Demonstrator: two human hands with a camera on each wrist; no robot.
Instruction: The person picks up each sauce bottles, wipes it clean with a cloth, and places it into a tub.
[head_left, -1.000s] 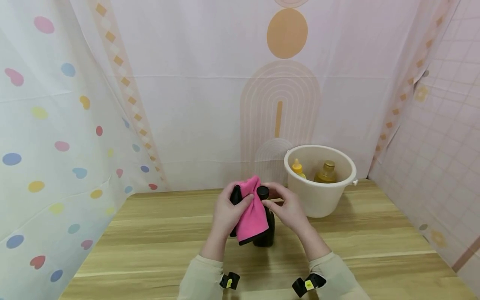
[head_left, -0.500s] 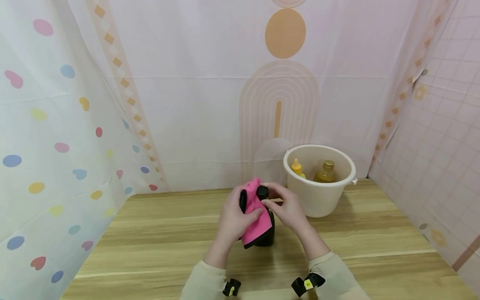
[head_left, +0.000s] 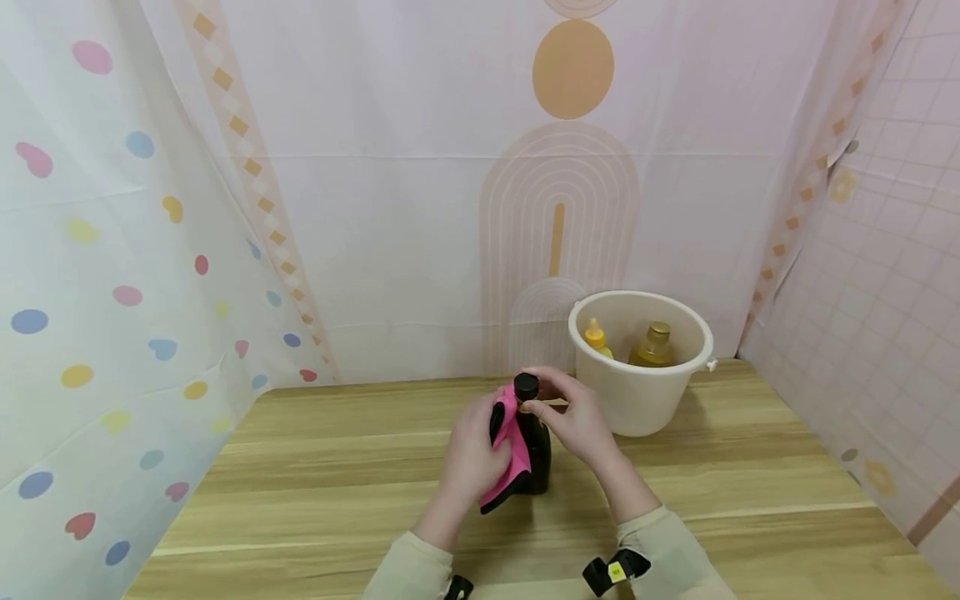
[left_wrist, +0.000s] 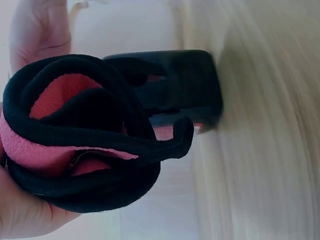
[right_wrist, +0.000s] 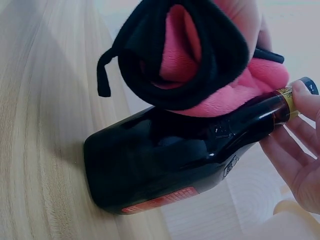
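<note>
A dark glass bottle (head_left: 538, 457) with a black cap (head_left: 527, 385) stands upright on the wooden table. Thumb and fingers of my right hand (head_left: 576, 417) pinch its neck just under the cap; a yellow neck band (right_wrist: 287, 102) shows there in the right wrist view. My left hand (head_left: 472, 450) grips a folded pink cloth (head_left: 517, 457) with black edging, held against the bottle's left side. In the left wrist view the cloth's black edge (left_wrist: 80, 137) curls into loops in front of the bottle (left_wrist: 185, 87). A red label (right_wrist: 160, 200) shows low on the bottle.
Behind my right hand stands a white bucket (head_left: 637, 400). Inside it are a yellow-capped bottle (head_left: 595, 337) and an amber bottle (head_left: 654, 346). Patterned curtains (head_left: 405, 250) hang behind the table (head_left: 315, 467) and along both sides.
My left hand has moved right and slightly down with the cloth, turning it round the bottle's left side. My right hand stays at the neck.
</note>
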